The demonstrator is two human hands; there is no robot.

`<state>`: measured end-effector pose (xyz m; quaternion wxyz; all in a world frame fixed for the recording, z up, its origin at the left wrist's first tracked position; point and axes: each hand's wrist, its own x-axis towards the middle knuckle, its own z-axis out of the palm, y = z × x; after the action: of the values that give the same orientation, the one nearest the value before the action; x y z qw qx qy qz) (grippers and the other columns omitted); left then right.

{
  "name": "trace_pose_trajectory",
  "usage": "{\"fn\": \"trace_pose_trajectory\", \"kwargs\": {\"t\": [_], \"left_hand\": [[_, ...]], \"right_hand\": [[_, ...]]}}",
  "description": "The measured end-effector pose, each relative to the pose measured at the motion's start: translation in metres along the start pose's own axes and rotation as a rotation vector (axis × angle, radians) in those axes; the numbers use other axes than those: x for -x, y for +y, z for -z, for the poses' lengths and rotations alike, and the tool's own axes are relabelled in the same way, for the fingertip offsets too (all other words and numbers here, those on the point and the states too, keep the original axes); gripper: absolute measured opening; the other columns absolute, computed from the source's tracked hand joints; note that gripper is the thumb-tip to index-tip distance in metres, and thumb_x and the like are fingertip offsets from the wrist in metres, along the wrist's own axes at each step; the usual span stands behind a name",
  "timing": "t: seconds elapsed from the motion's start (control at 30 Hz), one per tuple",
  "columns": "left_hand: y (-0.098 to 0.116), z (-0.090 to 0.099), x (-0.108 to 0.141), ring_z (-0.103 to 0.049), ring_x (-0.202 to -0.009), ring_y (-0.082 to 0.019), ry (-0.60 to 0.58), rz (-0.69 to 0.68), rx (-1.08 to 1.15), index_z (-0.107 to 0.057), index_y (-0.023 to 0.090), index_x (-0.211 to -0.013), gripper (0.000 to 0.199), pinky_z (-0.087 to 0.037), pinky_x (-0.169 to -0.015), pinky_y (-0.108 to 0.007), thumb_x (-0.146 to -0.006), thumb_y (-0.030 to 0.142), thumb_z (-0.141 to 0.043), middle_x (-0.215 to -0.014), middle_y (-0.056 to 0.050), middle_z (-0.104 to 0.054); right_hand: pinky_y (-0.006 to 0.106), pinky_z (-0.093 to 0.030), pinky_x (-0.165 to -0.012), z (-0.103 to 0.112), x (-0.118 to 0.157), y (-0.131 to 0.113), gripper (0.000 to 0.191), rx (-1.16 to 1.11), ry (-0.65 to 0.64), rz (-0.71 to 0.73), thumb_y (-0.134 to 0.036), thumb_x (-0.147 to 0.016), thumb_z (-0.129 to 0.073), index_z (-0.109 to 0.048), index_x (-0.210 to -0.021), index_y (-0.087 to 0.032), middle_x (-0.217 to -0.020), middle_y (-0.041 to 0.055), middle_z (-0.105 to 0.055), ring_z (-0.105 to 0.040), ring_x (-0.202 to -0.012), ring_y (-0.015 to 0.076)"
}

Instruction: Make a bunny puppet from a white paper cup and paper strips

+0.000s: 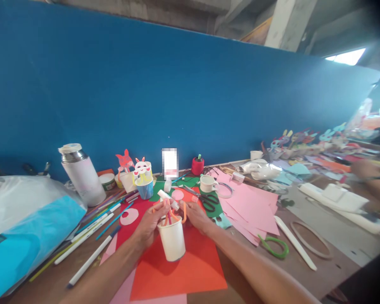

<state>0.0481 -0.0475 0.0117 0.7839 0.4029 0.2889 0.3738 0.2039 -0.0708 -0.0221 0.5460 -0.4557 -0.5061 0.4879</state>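
A white cup (172, 241) stands slightly tilted on the orange-red sheet (199, 261), below my two hands. Bent orange pipe cleaners (185, 213) and a dark red strip (169, 218) rise out of its mouth. A small white tube (167, 199) lies slantwise above the rim. My left hand (153, 219) is closed, its thumb and finger pinching the tube close to the pipe cleaners. On the other side my right hand (193, 216) is closed too, with its fingertips by the tube's lower end and the orange bend; what it grips is partly hidden.
Black scissors (209, 202) and a white mug (207, 184) lie behind my hands. Pink sheets (250, 202) spread rightward. Markers (90, 261), a thermos (84, 177) and a plastic bag (28, 240) are on the left. Another person's hand (367, 171) shows at far right.
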Motion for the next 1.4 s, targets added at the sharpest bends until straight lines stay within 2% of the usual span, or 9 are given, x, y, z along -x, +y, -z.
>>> {"fn": "trace_pose_trajectory", "kwargs": {"t": [0.1,0.2,0.33,0.5,0.6,0.8,0.9,1.13,1.4], "left_hand": [[-0.0013,0.0026,-0.0005,-0.065,-0.07,-0.019,0.014,-0.009,-0.003,-0.06,0.013,-0.095,0.025,-0.05,-0.068,-0.03,-0.071,0.022,-0.063,-0.087,-0.009,-0.067],[-0.0027,0.0035,0.0002,-0.064,-0.071,-0.019,-0.037,-0.016,-0.002,-0.06,0.013,-0.093,0.022,-0.05,-0.068,-0.031,-0.073,0.023,-0.061,-0.086,-0.009,-0.067],[-0.0022,0.002,0.001,-0.064,-0.07,-0.018,-0.075,-0.026,0.002,-0.06,0.013,-0.092,0.02,-0.049,-0.066,-0.03,-0.075,0.024,-0.058,-0.084,-0.009,-0.067],[0.0005,0.0021,-0.0016,-0.064,-0.071,-0.019,-0.007,-0.002,-0.008,-0.06,0.012,-0.091,0.02,-0.049,-0.065,-0.029,-0.073,0.021,-0.061,-0.086,-0.01,-0.067],[-0.0002,0.0028,-0.0017,-0.065,-0.072,-0.02,-0.004,-0.004,-0.012,-0.06,0.012,-0.092,0.021,-0.049,-0.066,-0.03,-0.073,0.021,-0.061,-0.088,-0.01,-0.067],[-0.0061,0.0004,0.0016,-0.065,-0.074,-0.02,-0.044,-0.015,0.001,-0.061,0.012,-0.097,0.027,-0.049,-0.071,-0.03,-0.073,0.022,-0.062,-0.083,-0.01,-0.068],[-0.0065,-0.0005,0.0018,-0.065,-0.071,-0.019,-0.047,-0.023,0.003,-0.061,0.011,-0.098,0.029,-0.049,-0.068,-0.029,-0.071,0.022,-0.063,-0.083,-0.01,-0.068],[-0.0034,-0.0006,0.0021,-0.064,-0.061,-0.016,-0.001,0.016,-0.003,-0.061,0.011,-0.096,0.026,-0.048,-0.057,-0.024,-0.072,0.022,-0.062,-0.078,-0.009,-0.068],[-0.003,-0.0022,0.0022,-0.065,-0.07,-0.019,-0.02,-0.014,0.026,-0.061,0.012,-0.094,0.024,-0.049,-0.065,-0.028,-0.071,0.02,-0.063,-0.083,-0.009,-0.068]], "right_hand": [[0.022,-0.027,-0.039,-0.0008,0.0031,-0.0034,0.052,0.043,-0.059,-0.12,-0.061,-0.075,-0.042,-0.065,-0.064,-0.016,-0.05,0.0011,-0.054,-0.042,-0.041,0.0091],[0.022,-0.028,-0.041,-0.0024,0.0049,-0.0064,0.053,0.062,-0.029,-0.132,-0.061,-0.075,-0.042,-0.065,-0.066,-0.014,-0.053,0.0016,-0.054,-0.042,-0.044,0.0091],[0.022,-0.032,-0.048,-0.0039,0.0023,-0.0039,0.047,0.044,-0.029,-0.11,-0.056,-0.077,-0.045,-0.061,-0.065,-0.013,-0.06,0.0018,-0.054,-0.044,-0.052,0.0095],[0.02,-0.029,-0.046,-0.0043,-0.0028,-0.001,0.032,0.029,-0.006,-0.017,-0.045,-0.068,-0.061,-0.049,-0.062,-0.016,-0.055,-0.0045,-0.045,-0.037,-0.049,0.0069],[0.02,-0.03,-0.047,-0.0044,-0.0021,-0.0037,0.031,0.017,0.006,0.026,-0.042,-0.064,-0.066,-0.048,-0.066,-0.017,-0.058,-0.0049,-0.047,-0.039,-0.051,0.0071],[0.022,-0.031,-0.047,-0.0053,0.0016,-0.0078,0.047,0.006,-0.049,-0.125,-0.058,-0.076,-0.042,-0.052,-0.062,-0.015,-0.058,0.0002,-0.049,-0.041,-0.05,0.0092],[0.023,-0.03,-0.046,-0.0063,0.0006,-0.0079,0.047,0.036,-0.063,-0.118,-0.059,-0.074,-0.045,-0.05,-0.059,-0.015,-0.056,0.0001,-0.048,-0.04,-0.049,0.0093],[0.021,-0.028,-0.045,-0.0045,-0.0013,-0.0072,0.031,0.234,0.096,0.012,-0.043,-0.064,-0.064,-0.046,-0.064,-0.017,-0.056,-0.0039,-0.044,-0.038,-0.05,0.0086],[0.022,-0.029,-0.046,-0.0001,-0.002,0.0013,0.044,0.192,-0.06,-0.025,-0.053,-0.081,-0.036,-0.049,-0.061,-0.016,-0.056,-0.0004,-0.046,-0.039,-0.05,0.0094]]}}
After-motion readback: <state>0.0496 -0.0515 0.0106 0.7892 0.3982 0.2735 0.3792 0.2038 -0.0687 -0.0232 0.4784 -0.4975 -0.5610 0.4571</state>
